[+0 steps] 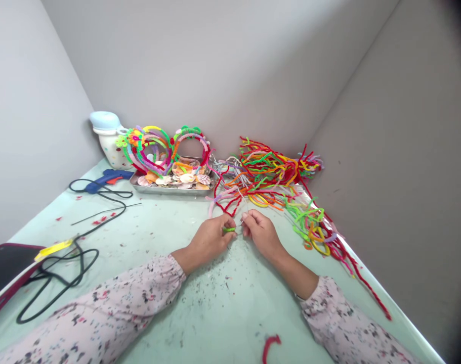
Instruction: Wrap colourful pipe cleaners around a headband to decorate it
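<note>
Over the middle of the table, my left hand (214, 236) pinches a short green pipe cleaner (228, 230) between thumb and fingers. Facing it, my right hand (262, 232) is closed on a thin, pale wire (246, 203) that rises above the fingertips. A small gap lies between the two hands, with a fine dark end showing in it. Just beyond them, loose red and pink pipe cleaners (230, 208) spread on the table. How the green piece and the wire relate is too small to tell.
A metal tray (173, 191) of seashells stands at the back, with colourful fuzzy headbands (150, 151) on it. Left are a blue glue gun (105, 179), its black cord (82, 253) and a white cup (111, 141). Pipe cleaner bundles (276, 167) lie right; a red piece (270, 346) lies near.
</note>
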`<state>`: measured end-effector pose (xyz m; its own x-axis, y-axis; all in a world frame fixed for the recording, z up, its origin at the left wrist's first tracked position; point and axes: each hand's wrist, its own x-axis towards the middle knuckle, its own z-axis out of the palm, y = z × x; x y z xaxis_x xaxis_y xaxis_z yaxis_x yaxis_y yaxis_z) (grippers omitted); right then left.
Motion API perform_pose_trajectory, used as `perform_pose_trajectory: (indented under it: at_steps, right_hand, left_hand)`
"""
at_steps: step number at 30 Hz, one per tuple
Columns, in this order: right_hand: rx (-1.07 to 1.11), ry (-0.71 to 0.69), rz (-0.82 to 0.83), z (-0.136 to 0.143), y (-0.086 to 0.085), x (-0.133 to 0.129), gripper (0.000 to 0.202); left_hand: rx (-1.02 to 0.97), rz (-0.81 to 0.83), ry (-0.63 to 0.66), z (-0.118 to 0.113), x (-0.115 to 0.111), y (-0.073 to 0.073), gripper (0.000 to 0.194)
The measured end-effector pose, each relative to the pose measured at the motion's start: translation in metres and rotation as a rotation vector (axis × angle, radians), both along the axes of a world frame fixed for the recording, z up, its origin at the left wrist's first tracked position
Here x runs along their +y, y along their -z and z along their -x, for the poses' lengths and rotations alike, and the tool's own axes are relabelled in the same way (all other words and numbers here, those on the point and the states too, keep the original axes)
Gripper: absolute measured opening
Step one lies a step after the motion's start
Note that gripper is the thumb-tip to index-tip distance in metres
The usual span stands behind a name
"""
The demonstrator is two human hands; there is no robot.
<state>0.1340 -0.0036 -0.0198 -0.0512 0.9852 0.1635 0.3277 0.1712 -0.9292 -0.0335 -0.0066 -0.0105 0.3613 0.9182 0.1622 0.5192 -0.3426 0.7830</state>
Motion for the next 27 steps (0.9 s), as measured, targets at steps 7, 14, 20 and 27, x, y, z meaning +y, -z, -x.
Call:
perform_pose_trajectory:
  at_steps: [7,14,20,27]
  right_hand:
    - [0.064,0.006,0.045,-0.0014,0.0025,0.0051,0.035]
    - [0.052,0.006,0.046,-0.0011,0.0031,0.0061,0.037]
    - [0.065,-0.004,0.055,-0.0012,0.0027,0.0054,0.036]
    - [0.069,-0.008,0.054,-0.0012,0.0026,0.0054,0.036]
  left_hand:
    - [0.029,-0.077,-0.06,-0.0007,-0.0013,0.0004,0.01]
    - [0.012,-0.069,-0.087,0.0001,-0.0005,0.0012,0.013]
    - [-0.002,-0.078,-0.098,0.0006,-0.0001,0.0018,0.012]
    - [0.011,-0.082,-0.103,0.001,-0.001,0.002,0.012]
